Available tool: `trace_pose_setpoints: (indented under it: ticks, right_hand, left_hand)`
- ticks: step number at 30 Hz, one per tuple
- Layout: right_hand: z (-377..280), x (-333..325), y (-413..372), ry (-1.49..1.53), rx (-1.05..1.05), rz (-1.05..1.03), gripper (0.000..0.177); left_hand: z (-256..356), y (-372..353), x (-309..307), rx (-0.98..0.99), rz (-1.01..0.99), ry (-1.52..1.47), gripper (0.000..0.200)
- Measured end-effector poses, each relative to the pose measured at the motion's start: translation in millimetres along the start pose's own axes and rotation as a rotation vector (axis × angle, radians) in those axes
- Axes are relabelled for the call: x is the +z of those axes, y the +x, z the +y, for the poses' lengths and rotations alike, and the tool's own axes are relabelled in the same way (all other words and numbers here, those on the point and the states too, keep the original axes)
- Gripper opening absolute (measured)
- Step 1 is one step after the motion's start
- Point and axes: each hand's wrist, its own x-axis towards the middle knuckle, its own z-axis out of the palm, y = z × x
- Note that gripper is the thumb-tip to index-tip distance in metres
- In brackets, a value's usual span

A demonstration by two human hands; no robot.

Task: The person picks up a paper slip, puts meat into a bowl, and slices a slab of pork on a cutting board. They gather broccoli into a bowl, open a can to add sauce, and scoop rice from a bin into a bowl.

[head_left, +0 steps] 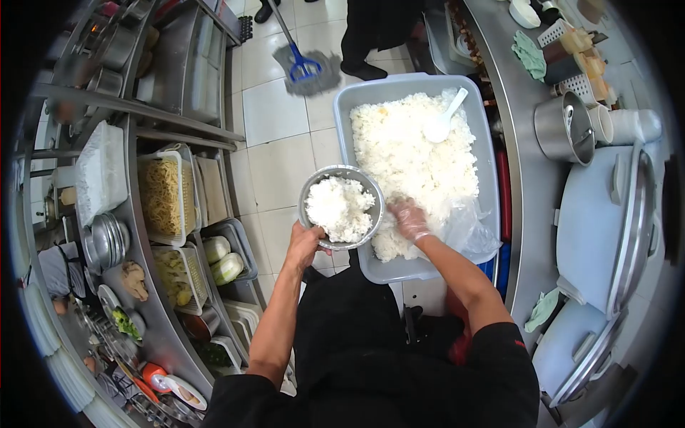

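Observation:
A round metal bowl (306, 235) heaped with white rice (338, 208) is held at its lower left rim by my left hand (309, 241), bare and closed on it. Just right of the bowl, my right hand (409, 218), in a clear plastic glove, reaches into the rice (421, 167) filling a large grey tub (344, 135). Its fingers are curled and partly sunk in the rice. A white scoop (444, 121) lies on the rice at the tub's upper right. Clear plastic film (471, 227) covers the rice beside my right wrist.
Left shelves hold a basket of noodles (165, 192), cabbages (227, 265) and metal bowls (108, 241). A steel counter (524, 200) on the right bears a metal pot (564, 132) and large lidded containers (596, 221). Ahead are a mop (307, 70) and a person's dark-clothed legs (360, 43).

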Motion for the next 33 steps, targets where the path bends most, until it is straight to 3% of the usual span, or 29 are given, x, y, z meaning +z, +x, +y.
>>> trace_pose_setpoints:
  ticks: [2, 4, 6, 8, 9, 10, 12, 13, 15, 16, 18, 20, 22, 24, 26, 28, 29, 30, 31, 32, 33]
  right_hand:
    - [8.1, -16.8, 4.4, 0.151, 0.027, 0.013, 0.041]
    - [18.5, -31.9, 2.3, 0.627, 0.102, 0.397, 0.044]
    - [9.8, -70.9, -11.9, 0.684, 0.195, 0.424, 0.041]
    - [-18.7, -119.4, -30.0, 1.086, 0.194, 0.389, 0.045]
    - [-34.5, -127.8, -35.7, 1.390, 0.106, 0.372, 0.056]
    - [-51.8, -134.5, -39.1, 1.379, 0.103, 0.373, 0.056]
    - [-82.0, -146.1, -45.8, 0.736, 0.094, 0.492, 0.063]
    - [-90.9, -155.1, -52.9, 0.730, 0.091, 0.495, 0.063]
    - [-103.1, -170.3, -61.3, 0.876, 0.293, 0.249, 0.063]
    - [-98.1, -170.3, -60.8, 0.871, 0.283, 0.248, 0.063]
    - [-81.9, -168.1, -61.0, 0.357, 0.092, 0.641, 0.061]
    - [-87.3, -171.6, -53.0, 0.422, 0.048, 0.581, 0.053]
    - [-95.1, -152.8, -39.3, -0.191, -0.052, 0.454, 0.048]
    - [-107.8, -149.6, -42.0, -0.053, -0.073, 0.388, 0.050]
    - [-119.4, -151.0, -37.0, -0.215, -0.107, 0.371, 0.052]
    - [-120.2, -150.9, -36.7, 0.078, -0.252, 0.387, 0.052]
    - [-119.0, -150.3, -36.7, 0.509, -0.305, 0.462, 0.054]
    - [-137.9, -161.5, -42.3, 0.871, -0.276, 0.601, 0.059]
    - [-128.9, -158.1, -37.3, 0.949, -0.226, 0.759, 0.061]
    - [-131.7, -171.2, -31.8, 1.089, -0.023, 0.774, 0.066]
    - [-114.2, -165.1, -22.8, 1.196, 0.036, 0.793, 0.067]
  left_hand:
    - [-0.3, -0.5, 1.3, -0.001, 0.008, -0.009, 0.040]
    - [0.7, -1.6, 4.2, -0.007, -0.004, -0.010, 0.039]
    - [-0.9, 2.6, 6.7, -0.018, -0.012, 0.001, 0.037]
    - [-2.1, 7.6, 13.7, 0.003, -0.044, 0.038, 0.034]
    - [-1.1, 8.4, 19.1, 0.007, -0.049, 0.028, 0.034]
    - [-0.2, 8.6, 26.0, 0.013, -0.076, 0.037, 0.033]
    - [0.0, 9.5, 37.4, 0.023, -0.105, 0.043, 0.033]
    - [-1.8, 11.7, 41.6, 0.027, -0.144, 0.057, 0.035]
    - [-3.2, 14.9, 46.4, 0.025, -0.194, 0.063, 0.037]
    - [-0.1, 12.5, 47.8, 0.033, -0.191, 0.056, 0.037]
    - [5.4, 4.5, 50.1, 0.036, -0.191, 0.030, 0.040]
    - [2.5, 2.7, 49.9, 0.020, -0.195, 0.005, 0.036]
    - [5.7, -4.1, 47.3, 0.010, -0.185, -0.020, 0.033]
    - [15.9, -20.1, 45.5, 0.005, -0.267, -0.044, 0.030]
    - [14.7, -33.5, 35.1, -0.012, -0.189, -0.053, 0.025]
    - [3.3, -45.6, 16.7, 0.019, -0.150, -0.149, 0.021]
    - [3.7, -55.1, 4.4, 0.061, -0.172, -0.165, 0.021]
    - [3.8, -64.6, -6.3, 0.096, -0.197, -0.175, 0.020]
    - [6.7, -82.0, -19.4, 0.108, -0.140, -0.246, 0.021]
    - [10.0, -98.6, -32.0, 0.120, -0.101, -0.315, 0.023]
    - [-1.6, -100.7, -46.3, 0.122, -0.091, -0.360, 0.031]
